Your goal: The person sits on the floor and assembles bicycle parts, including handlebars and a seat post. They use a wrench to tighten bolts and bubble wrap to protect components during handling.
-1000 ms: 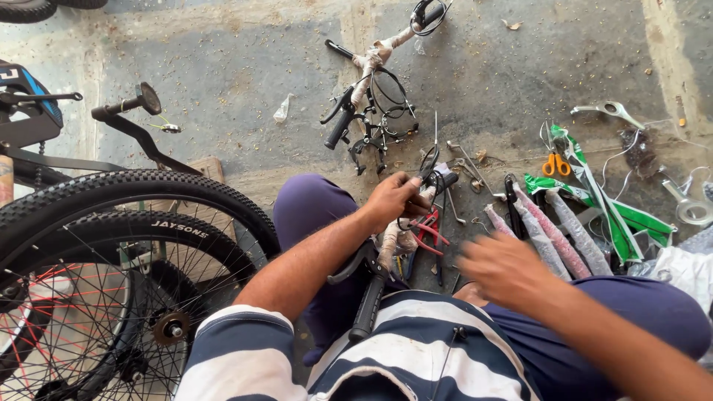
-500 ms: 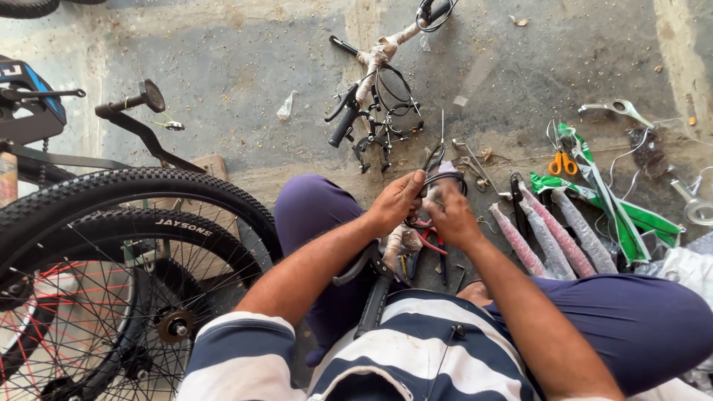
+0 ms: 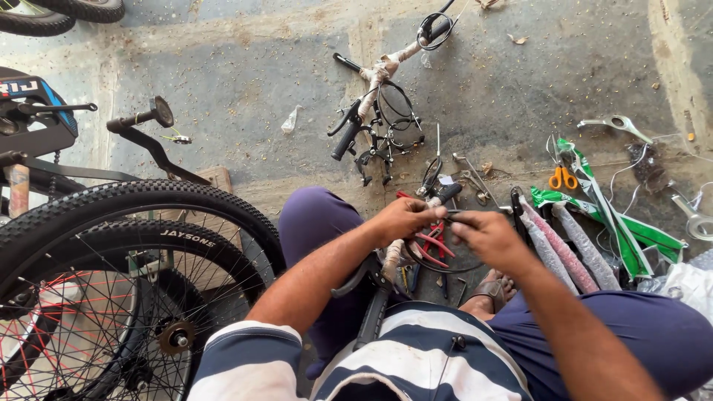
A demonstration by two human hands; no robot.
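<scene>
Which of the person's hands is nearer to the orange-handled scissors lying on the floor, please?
The right. The right hand is in front of the body, with the orange-handled scissors lying off to its right; the left hand is further away, beyond it.

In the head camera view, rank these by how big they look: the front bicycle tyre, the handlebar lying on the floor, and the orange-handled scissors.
1. Front bicycle tyre, by far, though it is nearest the camera.
2. Handlebar on the floor.
3. Orange-handled scissors, clearly smallest.

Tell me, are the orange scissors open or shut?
Shut. The orange scissors lie flat on the floor, both handle loops touching, blades together.
</scene>
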